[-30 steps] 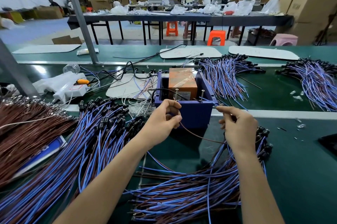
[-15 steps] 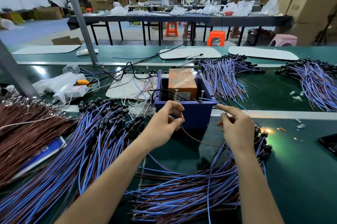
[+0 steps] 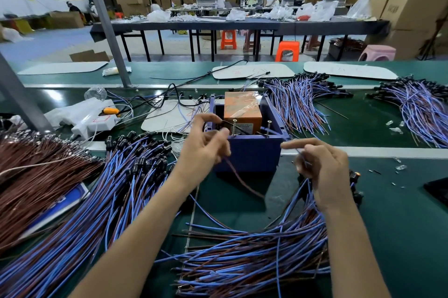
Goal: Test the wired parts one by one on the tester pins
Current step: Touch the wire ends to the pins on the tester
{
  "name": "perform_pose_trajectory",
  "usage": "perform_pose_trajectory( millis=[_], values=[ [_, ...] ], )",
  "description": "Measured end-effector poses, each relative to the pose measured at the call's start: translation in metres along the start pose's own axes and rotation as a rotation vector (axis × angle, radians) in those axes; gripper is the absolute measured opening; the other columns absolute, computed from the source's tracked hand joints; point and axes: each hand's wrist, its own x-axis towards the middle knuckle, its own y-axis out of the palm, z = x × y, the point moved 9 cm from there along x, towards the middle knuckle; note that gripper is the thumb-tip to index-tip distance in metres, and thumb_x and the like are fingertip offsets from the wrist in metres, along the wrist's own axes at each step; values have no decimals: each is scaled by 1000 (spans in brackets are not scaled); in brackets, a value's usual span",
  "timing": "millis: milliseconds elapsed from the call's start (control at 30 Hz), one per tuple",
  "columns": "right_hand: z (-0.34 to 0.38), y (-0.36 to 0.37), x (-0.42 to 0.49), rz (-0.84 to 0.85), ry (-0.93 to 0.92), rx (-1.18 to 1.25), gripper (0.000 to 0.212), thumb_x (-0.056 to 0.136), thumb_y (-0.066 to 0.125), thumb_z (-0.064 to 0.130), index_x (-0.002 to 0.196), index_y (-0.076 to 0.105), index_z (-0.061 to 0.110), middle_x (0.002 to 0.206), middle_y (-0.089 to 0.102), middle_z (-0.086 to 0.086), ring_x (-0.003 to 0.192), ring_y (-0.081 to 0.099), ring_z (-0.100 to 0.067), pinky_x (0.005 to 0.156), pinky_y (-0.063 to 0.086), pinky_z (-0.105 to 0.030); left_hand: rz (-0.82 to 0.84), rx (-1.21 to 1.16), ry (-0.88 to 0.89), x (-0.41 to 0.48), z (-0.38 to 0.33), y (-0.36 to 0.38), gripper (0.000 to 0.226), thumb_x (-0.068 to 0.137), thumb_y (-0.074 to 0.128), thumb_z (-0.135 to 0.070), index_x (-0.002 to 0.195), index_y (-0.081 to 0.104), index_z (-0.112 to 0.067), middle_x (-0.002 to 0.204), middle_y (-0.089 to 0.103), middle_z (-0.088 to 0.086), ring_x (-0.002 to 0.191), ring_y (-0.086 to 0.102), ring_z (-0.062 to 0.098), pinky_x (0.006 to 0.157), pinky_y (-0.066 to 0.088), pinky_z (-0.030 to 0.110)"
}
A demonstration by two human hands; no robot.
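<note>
Left of the blue box (image 3: 252, 154) lies a big pile of wired parts (image 3: 109, 191) on the green tabletop (image 3: 400, 220).

The left hand (image 3: 206, 150) is at the box's front left corner. Its fingers are curled and pinch the end of a brown wire (image 3: 242, 182). From the hand the wire runs down past the front of the box and off to the right. The left pin (image 3: 234, 128) stands straight up on the box's front edge, just up and to the right of this hand. It is the nearer pin for the left hand, so I think the brown end goes there next with a small push up and right.

The right pin (image 3: 268, 129) stands farther right along the same edge.

The right hand (image 3: 324, 171) is at the box's front right corner. It pinches a thin blue wire (image 3: 303, 155), and its first finger points at the box. The right pin is up and to the left of this hand, and closer to it than to the other hand.

No wire end touches a pin yet, as far as I can tell.
</note>
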Motion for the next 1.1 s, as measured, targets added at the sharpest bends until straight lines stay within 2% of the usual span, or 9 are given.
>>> perform_pose_trajectory(
  millis=[100, 167, 300, 367, 567, 667, 767, 867, 1100],
  values=[
    [-4, 38, -16, 430, 182, 142, 43, 80, 38, 28, 52, 65, 8, 83, 73, -20, 63, 60, -19, 58, 46, -22, -134, 111, -7, 7, -9, -40, 7, 99, 47, -15, 95, 48, -20, 55, 61, 4, 41, 46, 8, 42, 36, 17],
    [-9, 55, -27, 611, 243, 121, 43, 82, 44, 34, 50, 61, 10, 90, 72, -24, 89, 68, -28, 81, 51, -27, -74, 443, -110, 10, 4, -58, 8, 96, 53, -16, 91, 56, -22, 56, 64, -1, 39, 46, 2, 41, 34, 13],
    [-21, 71, -32, 651, 310, 12, 46, 89, 45, 33, 53, 57, 9, 90, 72, -24, 96, 68, -34, 92, 51, -35, 356, 1051, -359, -2, 53, -63, 10, 86, 66, -15, 93, 69, -22, 88, 70, -1, 81, 62, 10, 70, 45, 19],
    [-29, 76, -36, 666, 360, -74, 44, 90, 47, 38, 60, 63, 9, 89, 73, -21, 89, 70, -33, 87, 54, -33, 304, 1102, -413, -3, 60, -74, 11, 83, 70, -18, 93, 71, -23, 97, 70, 2, 90, 63, 16, 82, 49, 25],
    [-42, 83, -41, 689, 392, -268, 40, 97, 51, 34, 83, 66, 1, 90, 74, -15, 86, 68, -39, 88, 54, -45, 428, 1398, -526, -14, 85, -56, 38, 74, 75, -37, 107, 60, -23, 112, 60, 3, 103, 59, 25, 82, 47, 33],
    [-44, 88, -41, 677, 381, -288, 34, 98, 50, 31, 85, 69, 7, 96, 75, -7, 89, 69, -28, 84, 55, -33, 446, 1301, -440, -11, 75, -44, 32, 75, 74, -29, 102, 59, -21, 103, 61, 1, 98, 59, 23, 83, 49, 33],
    [-48, 98, -45, 717, 361, -295, 29, 99, 50, 28, 94, 75, 15, 112, 71, 3, 106, 64, -17, 91, 52, -33, 518, 973, -303, -14, 48, -22, 21, 73, 75, -21, 88, 61, -27, 77, 61, -10, 71, 57, 5, 66, 46, 19],
    [-52, 112, -55, 801, 389, -198, 23, 98, 51, 22, 107, 72, 17, 118, 69, 0, 112, 62, -16, 88, 54, -28, 583, 755, -212, -21, 23, 1, 20, 74, 74, -20, 85, 61, -32, 76, 65, -5, 59, 52, -1, 58, 41, 13],
    [-47, 107, -42, 632, 397, 154, 37, 90, 51, 13, 121, 60, -5, 118, 67, -16, 108, 64, -26, 88, 54, -31, 500, 387, -316, -22, 16, 10, 33, 86, 67, -30, 116, 55, -24, 109, 61, 4, 89, 65, 15, 77, 56, 29]
  ],
)
